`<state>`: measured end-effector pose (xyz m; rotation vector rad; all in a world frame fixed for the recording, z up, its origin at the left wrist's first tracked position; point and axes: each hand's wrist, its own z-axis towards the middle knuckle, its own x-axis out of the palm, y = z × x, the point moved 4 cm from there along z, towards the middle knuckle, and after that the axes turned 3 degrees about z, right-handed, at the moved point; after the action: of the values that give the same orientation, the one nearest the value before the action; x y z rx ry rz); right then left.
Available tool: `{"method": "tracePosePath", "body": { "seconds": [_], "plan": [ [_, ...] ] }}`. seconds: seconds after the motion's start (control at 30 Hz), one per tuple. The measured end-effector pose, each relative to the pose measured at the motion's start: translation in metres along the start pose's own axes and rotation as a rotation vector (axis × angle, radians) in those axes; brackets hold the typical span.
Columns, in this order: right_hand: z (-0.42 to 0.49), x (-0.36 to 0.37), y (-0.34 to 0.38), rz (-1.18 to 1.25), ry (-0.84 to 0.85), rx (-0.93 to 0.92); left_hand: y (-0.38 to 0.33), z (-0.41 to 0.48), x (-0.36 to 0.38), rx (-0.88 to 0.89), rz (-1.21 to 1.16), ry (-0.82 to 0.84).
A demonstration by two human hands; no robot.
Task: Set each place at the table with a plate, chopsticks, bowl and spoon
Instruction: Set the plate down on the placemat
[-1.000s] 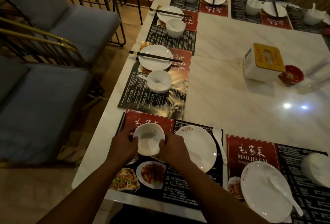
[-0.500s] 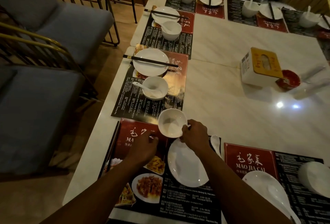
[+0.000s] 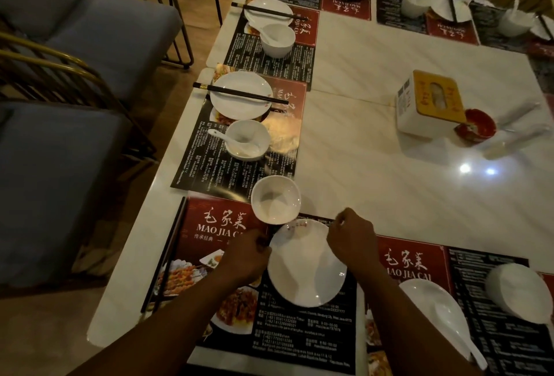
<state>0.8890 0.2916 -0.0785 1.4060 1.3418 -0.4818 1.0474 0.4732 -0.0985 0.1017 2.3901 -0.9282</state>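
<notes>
Left grip (image 3: 245, 255) is curled against the left rim of the plate (image 3: 305, 270), and the rim looks to be pinched by it. Right grip (image 3: 350, 243) is curled too, at the far right rim, but what is held there cannot be told (a spoon may be hidden under it, or nothing at all). The plate is set on the placemat (image 3: 215, 226), at the near side of the desk (image 3: 374, 181). The bowl (image 3: 275, 200) is stood upright just past the plate's far rim, so close that touching cannot be ruled out.

A few things could go wrong. If the plate is pushed away, the bowl could be bumped and slid off the mat. If the plate is lifted by its thin rim only, it could be tipped or dropped. The chopsticks (image 3: 169, 251) are laid near the desk's left side and could be knocked to the floor by a sweeping arm.

The chopsticks are laid long-ways along the mat's left edge, pointed away from the person and a little to the right. Which end is the tip cannot be told. On the next plate (image 3: 236, 109), the other pair (image 3: 239, 94) is laid across the top, so that step is judged not yet done here.
</notes>
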Motion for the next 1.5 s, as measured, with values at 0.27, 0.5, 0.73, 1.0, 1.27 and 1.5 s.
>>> {"method": "tracePosePath", "body": {
  "seconds": [0.27,0.5,0.73,1.0,1.27,1.5],
  "plan": [
    [-0.043,0.028,-0.046,-0.029,0.012,-0.075,-0.005,-0.003,0.014,0.030,0.092,-0.041],
    [-0.058,0.032,-0.047,0.093,0.182,0.027,0.014,-0.019,0.002,0.056,0.111,0.010],
    [-0.109,0.072,0.000,0.249,0.274,0.031,0.078,-0.042,-0.051,0.016,0.109,-0.112],
    [-0.152,0.117,0.051,0.322,0.183,0.095,0.128,-0.047,-0.103,0.061,0.197,-0.173],
    [-0.172,0.132,0.062,0.372,0.074,0.202,0.142,-0.037,-0.110,0.147,0.241,-0.123],
    [-0.173,0.136,0.063,0.402,0.024,0.247,0.141,-0.034,-0.113,0.210,0.303,-0.127]
  ]
}}
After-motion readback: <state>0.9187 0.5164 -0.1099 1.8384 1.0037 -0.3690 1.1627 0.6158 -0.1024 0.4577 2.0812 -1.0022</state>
